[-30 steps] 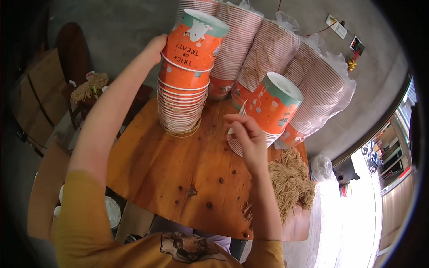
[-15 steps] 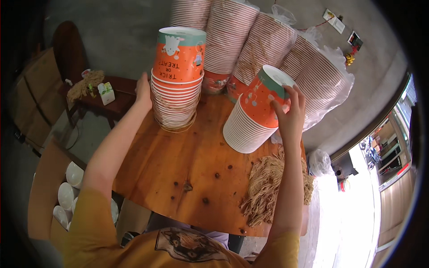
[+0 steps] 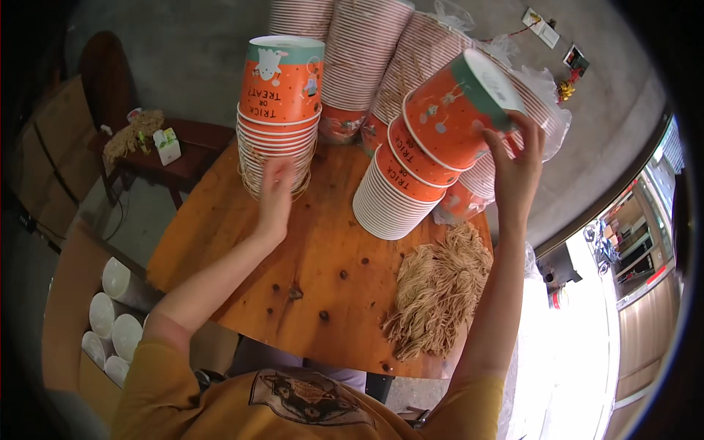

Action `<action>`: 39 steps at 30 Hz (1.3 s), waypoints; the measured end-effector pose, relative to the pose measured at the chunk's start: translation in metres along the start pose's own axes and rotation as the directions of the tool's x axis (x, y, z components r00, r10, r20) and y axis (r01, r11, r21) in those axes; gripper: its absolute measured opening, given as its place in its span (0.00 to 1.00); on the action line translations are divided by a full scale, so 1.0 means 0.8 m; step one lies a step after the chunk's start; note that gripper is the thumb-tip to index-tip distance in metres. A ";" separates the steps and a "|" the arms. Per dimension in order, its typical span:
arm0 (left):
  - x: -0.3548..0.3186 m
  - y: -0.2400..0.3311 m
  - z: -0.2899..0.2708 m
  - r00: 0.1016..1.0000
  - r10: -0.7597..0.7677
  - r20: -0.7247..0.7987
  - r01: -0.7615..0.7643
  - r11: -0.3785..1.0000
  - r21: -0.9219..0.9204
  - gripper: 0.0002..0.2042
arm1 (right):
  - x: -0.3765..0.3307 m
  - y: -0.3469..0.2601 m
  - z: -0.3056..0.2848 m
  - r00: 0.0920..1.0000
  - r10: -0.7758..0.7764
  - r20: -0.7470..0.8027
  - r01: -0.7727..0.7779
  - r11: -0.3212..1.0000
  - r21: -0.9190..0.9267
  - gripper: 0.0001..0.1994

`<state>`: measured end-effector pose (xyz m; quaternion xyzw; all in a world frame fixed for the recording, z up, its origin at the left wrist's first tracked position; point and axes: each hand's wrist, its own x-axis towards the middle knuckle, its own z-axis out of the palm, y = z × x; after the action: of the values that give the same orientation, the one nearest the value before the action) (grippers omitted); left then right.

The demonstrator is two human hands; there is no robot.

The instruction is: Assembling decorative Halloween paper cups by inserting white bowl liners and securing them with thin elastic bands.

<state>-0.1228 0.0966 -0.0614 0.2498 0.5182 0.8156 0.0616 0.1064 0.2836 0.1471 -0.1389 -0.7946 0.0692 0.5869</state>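
Note:
My right hand (image 3: 517,147) grips the upturned base of an orange and green paper bucket (image 3: 451,117), tilted and partly lifted off the right stack. Under it are further upside-down paper buckets (image 3: 392,198), whose white rims sit closely nested. In front of the left stack of paper buckets (image 3: 282,84) is my left hand (image 3: 274,202), its fingers pointing up with nothing visible in them. Loops of thin cord hang around that left stack's rims. Nearest to my right forearm lies a bundle of tan cords (image 3: 440,293) on the wooden table (image 3: 293,264).
Tall wrapped stacks of paper buckets (image 3: 367,51) stand along the table's far side. On the left, a cardboard box (image 3: 70,323) holds white rolled or cup-like pieces. A dark red bench (image 3: 194,136) carries more tan cord and a small white-green carton (image 3: 167,147).
My right hand has raised the top bucket up and to the right, exposing more orange buckets beneath. My left hand has moved from the left stack's side to its front.

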 end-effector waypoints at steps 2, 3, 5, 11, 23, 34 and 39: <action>0.009 0.043 0.047 0.963 0.085 0.254 -0.053 0.990 -0.130 0.15 | -0.003 -0.002 -0.015 0.982 -0.142 -0.121 0.145 0.989 0.017 0.18; 0.015 0.069 0.070 0.926 0.124 0.358 -0.087 0.989 -0.118 0.17 | -0.005 -0.007 -0.024 0.969 -0.177 -0.175 0.179 0.984 -0.006 0.20; 0.025 0.112 0.125 0.844 0.164 0.511 -0.093 0.982 -0.162 0.21 | -0.011 -0.004 -0.043 0.947 -0.159 -0.281 0.184 0.981 0.065 0.20; 0.007 0.187 0.192 0.677 0.264 0.687 0.258 0.789 -0.558 0.15 | -0.101 -0.039 -0.084 0.953 -0.024 -0.302 0.075 0.984 0.159 0.15; -0.119 0.148 0.049 0.468 0.228 0.854 -0.761 0.595 0.258 0.05 | -0.320 0.031 -0.131 0.839 0.349 0.418 -0.157 0.890 -0.428 0.05; -0.172 0.128 0.039 0.496 0.229 0.837 -0.750 0.598 0.281 0.11 | -0.312 0.011 -0.135 0.872 0.283 0.400 -0.115 0.911 -0.396 0.04; -0.240 0.139 0.047 0.515 0.129 0.847 -0.406 0.907 0.109 0.24 | -0.301 -0.085 -0.124 0.838 0.104 0.535 -0.218 0.964 0.154 0.09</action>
<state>0.0787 0.0078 -0.0175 0.6852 0.4976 0.5157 0.1303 0.2570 0.1412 -0.0243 -0.1190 -0.8976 0.2366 0.3523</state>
